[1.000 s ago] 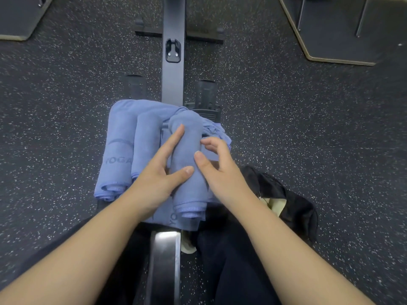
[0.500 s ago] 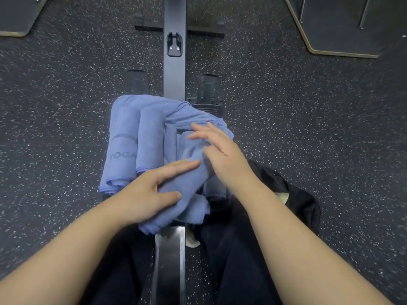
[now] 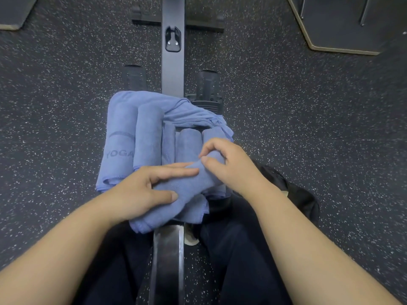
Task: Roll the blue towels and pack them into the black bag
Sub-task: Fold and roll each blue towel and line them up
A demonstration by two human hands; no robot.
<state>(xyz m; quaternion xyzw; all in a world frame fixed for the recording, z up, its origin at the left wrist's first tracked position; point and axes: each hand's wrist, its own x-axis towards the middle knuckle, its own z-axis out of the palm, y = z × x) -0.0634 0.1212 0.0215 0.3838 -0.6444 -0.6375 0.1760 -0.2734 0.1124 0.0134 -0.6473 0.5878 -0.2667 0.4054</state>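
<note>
Lying leftmost, the rolled towels sit side by side on the machine's seat. The left hand clasps the rolled towel, fingers flat on top, thumb curled beneath. The right hand pinches its far end. Keeping both ends tight should stop it unrolling. The black bag waits on the floor rightward.

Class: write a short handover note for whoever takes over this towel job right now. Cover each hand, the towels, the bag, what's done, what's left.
Left hand: grips the held towel.
Right hand: pinches its far end.
Rolled towels lie side by side on the rower seat; one loose towel lies behind them.
Black bag: on the floor, right of the leg.
Done: several rolls.
Left: roll the rest, pack everything.
</note>
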